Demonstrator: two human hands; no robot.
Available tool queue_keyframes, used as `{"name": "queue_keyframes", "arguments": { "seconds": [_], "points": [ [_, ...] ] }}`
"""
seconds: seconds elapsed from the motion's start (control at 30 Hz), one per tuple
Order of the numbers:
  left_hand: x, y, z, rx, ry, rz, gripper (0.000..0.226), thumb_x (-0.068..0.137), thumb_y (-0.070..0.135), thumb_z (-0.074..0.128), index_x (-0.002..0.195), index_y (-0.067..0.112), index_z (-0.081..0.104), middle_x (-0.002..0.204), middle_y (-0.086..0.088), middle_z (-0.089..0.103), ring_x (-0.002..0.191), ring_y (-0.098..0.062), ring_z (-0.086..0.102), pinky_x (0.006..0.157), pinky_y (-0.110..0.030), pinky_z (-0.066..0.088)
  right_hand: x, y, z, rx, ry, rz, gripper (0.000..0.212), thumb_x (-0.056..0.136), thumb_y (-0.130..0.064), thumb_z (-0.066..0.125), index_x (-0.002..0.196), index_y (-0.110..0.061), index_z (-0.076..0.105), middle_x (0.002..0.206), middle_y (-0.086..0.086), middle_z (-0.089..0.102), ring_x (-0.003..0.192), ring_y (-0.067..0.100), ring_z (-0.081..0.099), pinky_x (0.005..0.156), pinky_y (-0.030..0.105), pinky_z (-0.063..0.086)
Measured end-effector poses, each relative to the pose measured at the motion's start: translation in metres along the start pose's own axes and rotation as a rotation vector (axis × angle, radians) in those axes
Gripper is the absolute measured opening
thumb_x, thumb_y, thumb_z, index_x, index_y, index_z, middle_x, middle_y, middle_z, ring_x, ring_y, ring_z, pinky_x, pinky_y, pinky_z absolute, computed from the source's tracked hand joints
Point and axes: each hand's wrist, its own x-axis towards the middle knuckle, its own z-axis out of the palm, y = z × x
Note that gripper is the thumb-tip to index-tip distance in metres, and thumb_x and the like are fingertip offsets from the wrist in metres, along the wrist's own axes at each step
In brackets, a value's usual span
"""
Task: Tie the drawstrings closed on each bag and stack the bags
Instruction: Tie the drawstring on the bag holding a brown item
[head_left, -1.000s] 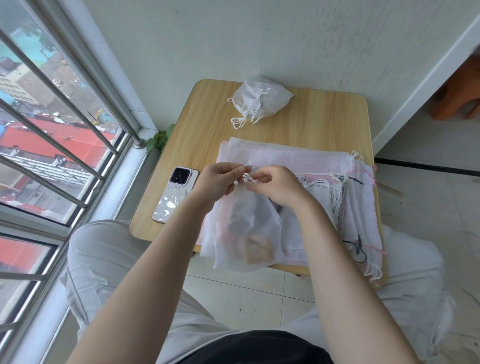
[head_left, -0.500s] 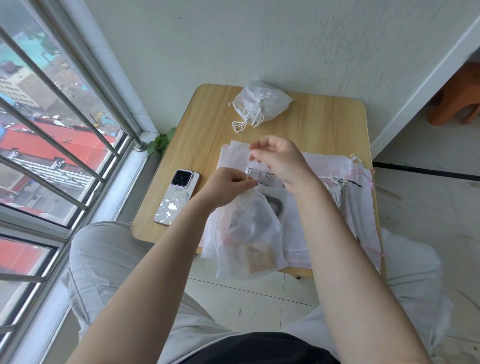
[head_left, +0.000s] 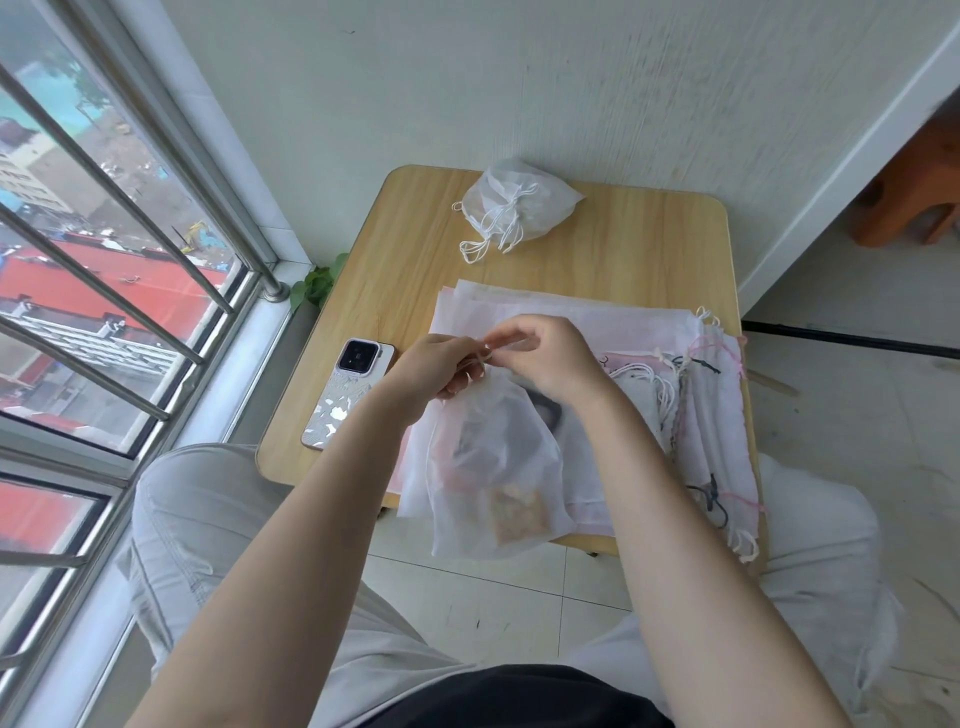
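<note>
- Both forearms are stretched forward and angled inward, so that the hands meet.
- The left hand (head_left: 439, 369) is curled, with something thin pinched at its fingertips.
- The right hand (head_left: 550, 358) is held just beside it, its fingers bent in a pinch.

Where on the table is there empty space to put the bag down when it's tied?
Bare wood shows on the table between the tied bag at the back and the pile of flat bags, widest toward the right back corner. A narrower strip runs along the left edge behind the phone. The near half is crowded: pile, phone, both hands.
</note>
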Motion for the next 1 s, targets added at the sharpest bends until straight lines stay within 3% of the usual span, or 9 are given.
{"name": "queue_keyframes", "arguments": {
  "seconds": [0.2, 0.33, 0.47, 0.53, 0.6, 0.7, 0.8, 1.0],
  "points": [
    [-0.002, 0.001, 0.000, -0.031, -0.052, 0.001, 0.032, 0.094, 0.018, 0.050, 0.071, 0.010, 0.070, 0.064, -0.002, 0.060, 0.050, -0.014, 0.039, 0.049, -0.025, 0.029, 0.001, 0.002, 0.008, -0.083, 0.086, -0.015, 0.010, 0.078, -0.015, 0.079, 0.078, -0.022, 0.072, 0.082, -0.007, 0.074, 0.081, 0.013, 0.070, 0.081, 0.033, 0.056],
    [0.002, -0.007, -0.005, -0.026, -0.015, 0.039, 0.024, 0.095, 0.019, 0.055, 0.081, 0.010, 0.072, 0.064, 0.002, 0.059, 0.051, -0.012, 0.039, 0.052, -0.023, 0.032, 0.002, 0.004, 0.001, -0.153, 0.044, -0.016, 0.011, 0.088, -0.009, 0.066, 0.083, -0.018, 0.064, 0.075, -0.005, 0.068, 0.071, 0.012, 0.068, 0.076, 0.027, 0.053],
    [0.004, -0.011, -0.004, -0.010, 0.031, 0.112, 0.014, 0.098, 0.013, 0.054, 0.091, 0.014, 0.066, 0.062, 0.005, 0.059, 0.047, -0.008, 0.037, 0.050, -0.020, 0.030, 0.000, 0.006, -0.002, -0.071, -0.017, 0.008, 0.014, 0.090, -0.012, 0.065, 0.084, -0.022, 0.059, 0.085, -0.003, 0.069, 0.086, 0.016, 0.069, 0.087, 0.036, 0.055],
    [0.003, -0.010, -0.002, -0.032, 0.018, 0.158, 0.002, 0.098, 0.014, 0.057, 0.095, 0.014, 0.057, 0.061, 0.004, 0.061, 0.047, -0.008, 0.038, 0.048, -0.019, 0.030, -0.002, 0.002, -0.001, 0.018, -0.035, 0.023, 0.014, 0.087, -0.017, 0.070, 0.091, -0.021, 0.059, 0.095, -0.002, 0.071, 0.091, 0.012, 0.068, 0.086, 0.028, 0.054],
    [0.002, -0.008, 0.001, -0.041, 0.013, 0.194, 0.008, 0.097, 0.014, 0.059, 0.097, 0.013, 0.050, 0.057, 0.007, 0.061, 0.047, -0.008, 0.037, 0.047, -0.018, 0.030, -0.004, -0.002, 0.001, 0.076, -0.067, 0.033, 0.022, 0.082, -0.015, 0.074, 0.097, -0.017, 0.058, 0.095, 0.000, 0.074, 0.088, 0.009, 0.069, 0.082, 0.023, 0.051],
    [0.002, -0.005, 0.002, -0.003, 0.032, 0.221, 0.012, 0.096, 0.010, 0.059, 0.094, 0.012, 0.048, 0.053, 0.009, 0.061, 0.046, -0.007, 0.039, 0.049, -0.020, 0.031, -0.005, -0.005, 0.003, 0.059, -0.066, 0.061, 0.027, 0.076, -0.011, 0.078, 0.094, -0.014, 0.058, 0.088, 0.001, 0.075, 0.078, 0.009, 0.067, 0.078, 0.027, 0.051],
    [0.002, -0.005, 0.002, 0.032, 0.079, 0.218, 0.017, 0.092, 0.013, 0.066, 0.085, 0.015, 0.051, 0.057, 0.010, 0.064, 0.050, -0.006, 0.049, 0.053, -0.018, 0.038, -0.004, -0.007, 0.002, -0.028, -0.037, 0.066, 0.023, 0.074, -0.011, 0.079, 0.085, -0.015, 0.058, 0.081, 0.000, 0.075, 0.084, 0.015, 0.070, 0.081, 0.033, 0.053],
    [0.005, -0.009, 0.000, 0.023, 0.116, 0.186, 0.020, 0.082, 0.020, 0.078, 0.075, 0.011, 0.062, 0.065, -0.001, 0.068, 0.061, -0.012, 0.059, 0.056, -0.019, 0.041, -0.005, -0.011, -0.002, -0.136, -0.026, 0.027, 0.022, 0.080, -0.009, 0.074, 0.076, -0.020, 0.055, 0.072, -0.005, 0.074, 0.070, 0.005, 0.068, 0.066, 0.022, 0.049]
  ]
}}
